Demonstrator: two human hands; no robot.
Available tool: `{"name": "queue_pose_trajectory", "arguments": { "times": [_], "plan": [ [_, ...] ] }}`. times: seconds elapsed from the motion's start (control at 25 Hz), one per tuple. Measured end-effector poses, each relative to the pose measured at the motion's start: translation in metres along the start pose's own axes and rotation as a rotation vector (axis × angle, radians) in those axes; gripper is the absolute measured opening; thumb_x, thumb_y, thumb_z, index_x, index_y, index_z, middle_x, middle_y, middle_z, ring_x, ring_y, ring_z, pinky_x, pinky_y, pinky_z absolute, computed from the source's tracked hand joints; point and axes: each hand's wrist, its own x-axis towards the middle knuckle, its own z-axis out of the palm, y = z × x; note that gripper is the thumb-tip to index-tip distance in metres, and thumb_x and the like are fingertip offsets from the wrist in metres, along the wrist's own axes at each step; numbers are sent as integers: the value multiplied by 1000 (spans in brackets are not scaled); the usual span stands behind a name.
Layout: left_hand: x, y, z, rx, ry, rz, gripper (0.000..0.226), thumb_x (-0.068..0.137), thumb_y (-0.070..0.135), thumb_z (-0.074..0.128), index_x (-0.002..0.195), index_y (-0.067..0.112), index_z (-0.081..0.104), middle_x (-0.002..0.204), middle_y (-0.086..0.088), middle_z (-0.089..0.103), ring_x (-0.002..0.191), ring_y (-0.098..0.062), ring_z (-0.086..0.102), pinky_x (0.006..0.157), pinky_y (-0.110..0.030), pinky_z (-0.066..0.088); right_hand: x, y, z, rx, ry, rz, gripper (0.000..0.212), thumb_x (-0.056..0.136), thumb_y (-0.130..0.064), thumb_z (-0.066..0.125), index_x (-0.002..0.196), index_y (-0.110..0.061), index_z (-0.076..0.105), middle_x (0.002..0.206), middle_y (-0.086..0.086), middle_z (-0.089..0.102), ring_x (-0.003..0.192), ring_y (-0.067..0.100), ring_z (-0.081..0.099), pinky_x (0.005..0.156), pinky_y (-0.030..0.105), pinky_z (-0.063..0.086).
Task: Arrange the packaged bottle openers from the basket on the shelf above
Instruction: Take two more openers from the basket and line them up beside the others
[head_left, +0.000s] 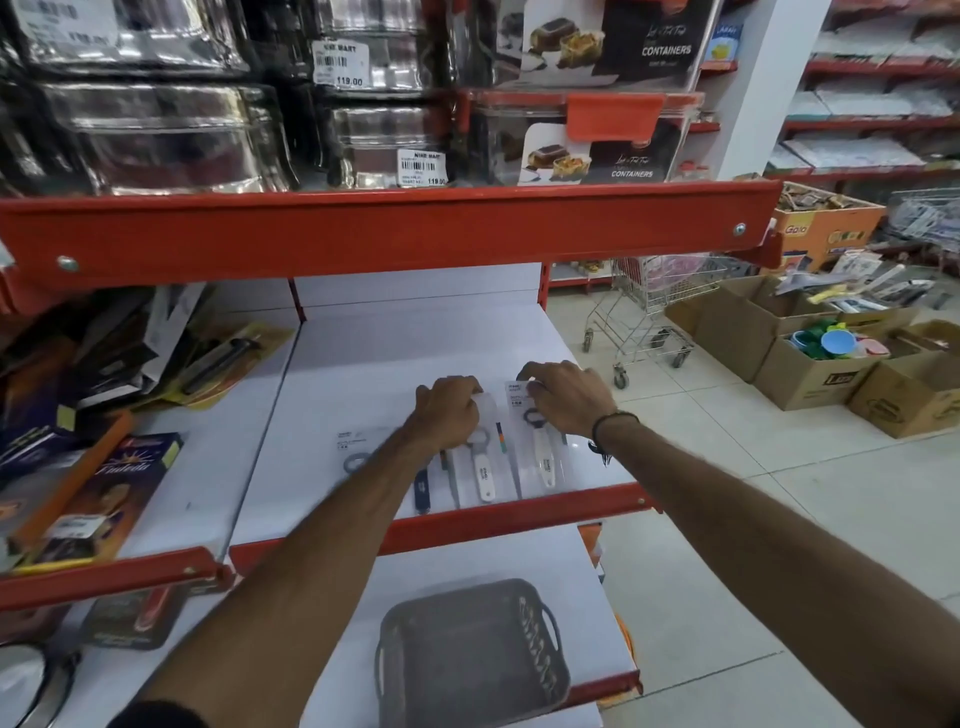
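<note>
Several packaged bottle openers lie in a row on the white shelf (415, 343) near its red front lip. My left hand (449, 413) rests on the top of a white-handled opener pack (484, 475), fingers curled on it. My right hand (569, 397) pinches the top of another white-handled opener pack (543, 457) at the right end. A further pack (356, 452) lies at the left, partly hidden by my left forearm, and a blue-handled pack (422, 488) sits beside it. The grey plastic basket (467, 654) stands on the shelf below and looks empty.
Boxed goods and knife packs (104, 467) crowd the shelf section at the left. Steel containers fill the red shelf above (363, 228). A wire trolley (649, 312) and cardboard boxes (831, 364) stand on the tiled floor at the right.
</note>
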Motion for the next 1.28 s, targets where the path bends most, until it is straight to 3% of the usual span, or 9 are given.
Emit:
{"name": "queue_pose_trajectory", "arguments": {
  "times": [0.16,0.28,0.44,0.56,0.64,0.76,1.0,1.28],
  "plan": [
    [-8,-19,-17,113,-78,41,40,98,9,38,134,9,58,145,-10,52,134,-28,46,111,-46,25,-6,3,6,-154,-6,-4,41,97,-37,43,136,-33,55,134,0,63,122,27,56,95,46,42],
    [-25,-48,-51,113,-76,-24,42,96,7,43,135,11,57,148,-10,51,137,-28,44,115,-44,29,-10,-19,6,-84,-56,-59,47,94,-45,52,140,-33,52,143,-5,57,130,23,52,103,47,41],
    [-64,-85,-87,193,-180,-165,46,84,16,59,130,18,57,141,-6,54,123,-25,54,98,-33,42,-13,-72,11,89,-272,-174,65,86,-50,68,145,-32,45,155,-6,43,142,21,40,117,47,32],
    [-88,-94,-87,302,-306,-198,49,82,34,63,129,20,57,135,-3,58,118,-27,57,97,-36,42,-12,-102,21,65,-465,-207,81,78,-53,75,148,-33,40,159,-3,34,146,23,32,121,44,24],
    [-98,-96,-79,326,-304,-158,42,76,33,63,115,17,62,122,-4,65,108,-28,61,89,-38,40,-12,-110,26,61,-522,-223,79,75,-50,79,145,-32,46,157,-3,38,144,23,36,120,41,28],
    [-104,-98,-75,322,-238,-131,42,69,28,64,109,16,63,114,-3,65,102,-27,61,86,-38,34,-12,-114,27,119,-522,-229,71,74,-46,82,138,-32,56,152,-4,47,138,22,44,115,36,33],
    [-101,-101,-73,330,-233,-97,45,68,28,61,112,18,60,115,-3,64,101,-26,59,84,-37,31,-9,-120,26,121,-542,-225,72,73,-44,83,138,-30,56,151,-4,48,139,21,43,118,37,32],
    [-94,-93,-77,411,-358,-121,43,71,29,55,112,15,54,119,-7,57,96,-24,54,87,-37,31,-8,-121,21,131,-542,-218,81,74,-43,83,145,-26,47,156,-1,40,143,22,37,117,36,27]
  ]
}}
